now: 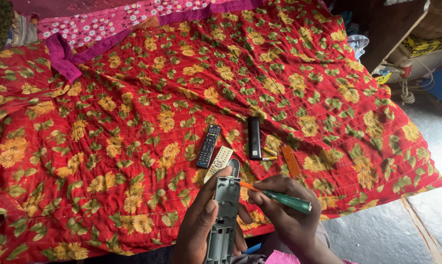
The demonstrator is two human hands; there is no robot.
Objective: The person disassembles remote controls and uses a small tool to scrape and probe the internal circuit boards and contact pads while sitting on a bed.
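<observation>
My left hand (pixel 201 226) grips a grey remote control (pixel 224 220), turned with its open back side up. In my right hand (pixel 284 212) is a green-handled screwdriver (pixel 279 197), its orange tip touching the top end of the grey remote. Both hands hover over the near edge of a bed covered by a red flowered quilt (pixel 133 122). Just beyond the hands, on the quilt, lie a black remote (pixel 209 145), a cream remote (pixel 219 163), a black remote back cover (pixel 254 138), two small batteries (pixel 269 154) and an orange strip (pixel 291 161).
A pink flowered cloth (pixel 108 22) with purple trim lies at the bed's far side. To the right are grey floor (pixel 426 195), a coiled white cord (pixel 405 83) and dark furniture (pixel 377 29). The quilt's left half holds nothing.
</observation>
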